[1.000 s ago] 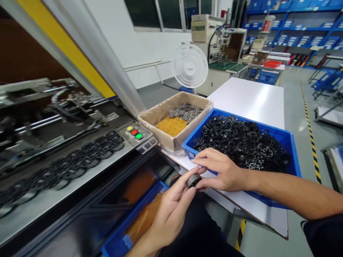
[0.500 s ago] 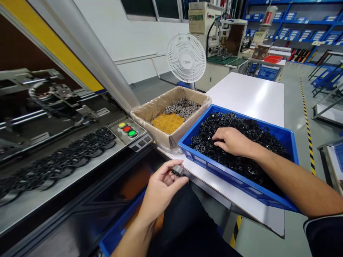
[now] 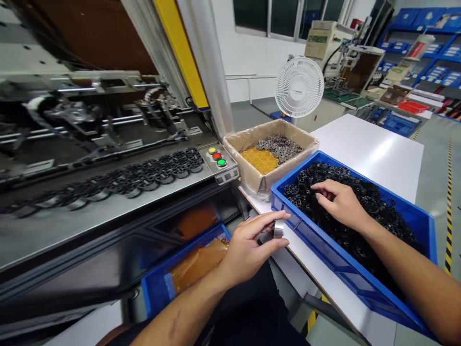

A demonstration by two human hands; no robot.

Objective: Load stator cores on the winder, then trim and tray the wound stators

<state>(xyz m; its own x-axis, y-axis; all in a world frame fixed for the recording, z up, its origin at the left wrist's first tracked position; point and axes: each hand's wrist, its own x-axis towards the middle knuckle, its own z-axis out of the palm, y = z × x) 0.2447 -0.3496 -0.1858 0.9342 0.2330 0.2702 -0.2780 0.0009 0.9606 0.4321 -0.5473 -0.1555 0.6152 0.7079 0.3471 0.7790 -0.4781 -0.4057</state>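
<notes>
Beside a long machine [image 3: 104, 156] filling the left of a workshop, a white desk [image 3: 374, 154] stretches toward the far right, bearing a blue bin [image 3: 326, 251] heaped with black wheel-like parts [image 3: 382, 206]. Just left of the bin sits a plastic-lined carton [image 3: 248, 175] of yellow and grey pieces, with a white fan [image 3: 298, 89] on its far side. More black parts line the machine's ledge [image 3: 57, 223].

Between machine and desk, the worker's hands are apart. The right hand [image 3: 340, 204] reaches over the bin, fingers curled at the heap; whether they grip a part cannot be told. The left hand [image 3: 247, 250], on the near side, pinches a short silver ring [image 3: 278, 229] between thumb and fingers, its long axis unclear. The heap lies right and far of the ring, nearer the right hand, with the bin's near wall standing between.
</notes>
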